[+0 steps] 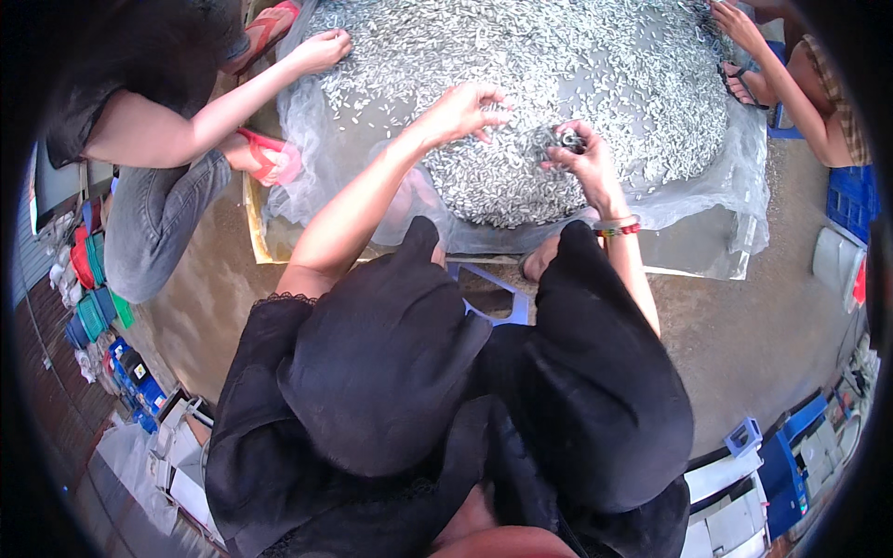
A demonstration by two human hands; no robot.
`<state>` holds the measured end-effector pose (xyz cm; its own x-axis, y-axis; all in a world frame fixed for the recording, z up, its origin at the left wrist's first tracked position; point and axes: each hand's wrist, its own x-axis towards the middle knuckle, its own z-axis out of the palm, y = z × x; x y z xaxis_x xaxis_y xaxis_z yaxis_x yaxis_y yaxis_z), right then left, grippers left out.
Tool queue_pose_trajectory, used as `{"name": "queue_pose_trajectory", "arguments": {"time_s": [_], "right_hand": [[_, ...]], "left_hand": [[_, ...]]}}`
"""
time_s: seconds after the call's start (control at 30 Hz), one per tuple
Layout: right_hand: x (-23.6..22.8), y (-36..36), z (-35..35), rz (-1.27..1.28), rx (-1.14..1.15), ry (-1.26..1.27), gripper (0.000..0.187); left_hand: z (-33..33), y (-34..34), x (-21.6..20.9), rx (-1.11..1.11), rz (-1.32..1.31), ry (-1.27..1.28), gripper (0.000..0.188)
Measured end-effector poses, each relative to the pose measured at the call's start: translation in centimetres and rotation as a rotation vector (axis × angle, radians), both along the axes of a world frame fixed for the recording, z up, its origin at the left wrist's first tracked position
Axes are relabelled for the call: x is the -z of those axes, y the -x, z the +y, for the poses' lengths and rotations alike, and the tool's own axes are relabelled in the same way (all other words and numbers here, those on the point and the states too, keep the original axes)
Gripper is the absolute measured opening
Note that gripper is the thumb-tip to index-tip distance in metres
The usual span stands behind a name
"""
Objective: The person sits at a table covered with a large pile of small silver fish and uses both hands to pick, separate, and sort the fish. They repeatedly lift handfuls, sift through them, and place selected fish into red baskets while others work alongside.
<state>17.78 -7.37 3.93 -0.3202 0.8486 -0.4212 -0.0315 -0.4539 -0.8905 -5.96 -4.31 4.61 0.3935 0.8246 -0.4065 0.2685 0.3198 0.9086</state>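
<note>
A broad heap of small, slender silvery-white pieces, possibly tiny fish, covers a low flat surface in front of me. My left hand is over the heap's middle, fingers bent and apart, with nothing visible in them. To its right, my right hand is closed round a small dark-and-pale clump, whose kind I cannot make out. A red bracelet is on that wrist. Pale, sheer netting lies under the heap and bunches along its edges.
At the far left, another person's hand touches the heap's edge. A further person's hand is at the far right. A blue plastic stool shows between my knees. Blue crate stands at the right; assorted containers line the lower sides.
</note>
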Motion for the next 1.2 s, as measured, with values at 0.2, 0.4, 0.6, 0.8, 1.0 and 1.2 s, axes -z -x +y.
{"name": "queue_pose_trajectory", "arguments": {"time_s": [0.2, 0.4, 0.6, 0.8, 1.0, 1.2], "right_hand": [[-1.3, -0.2, 0.7, 0.122, 0.020, 0.112, 0.032], [-2.3, 0.2, 2.0, 0.058, 0.042, 0.088, 0.040], [-1.6, 0.6, 2.7, 0.027, 0.066, 0.082, 0.026], [-0.6, -0.6, 3.5, -0.035, 0.159, 0.074, 0.019], [0.9, -2.0, 2.9, -0.217, 0.237, -0.007, 0.018], [0.3, -1.7, 1.6, 0.358, 0.446, 0.179, 0.011]], "left_hand": [[1.6, 1.6, -1.7, 0.141, 0.196, 0.022, 0.022], [2.2, 1.6, -1.3, 0.092, 0.149, 0.016, 0.043], [3.8, 0.4, -1.9, 0.253, 0.243, -0.290, 0.049], [5.1, -2.9, 1.8, 0.281, 0.002, -0.035, 0.025], [3.9, -5.5, 5.3, 0.503, 0.319, -0.520, 0.019], [4.9, -3.1, 1.6, 0.485, 0.161, -0.637, 0.016]]}}
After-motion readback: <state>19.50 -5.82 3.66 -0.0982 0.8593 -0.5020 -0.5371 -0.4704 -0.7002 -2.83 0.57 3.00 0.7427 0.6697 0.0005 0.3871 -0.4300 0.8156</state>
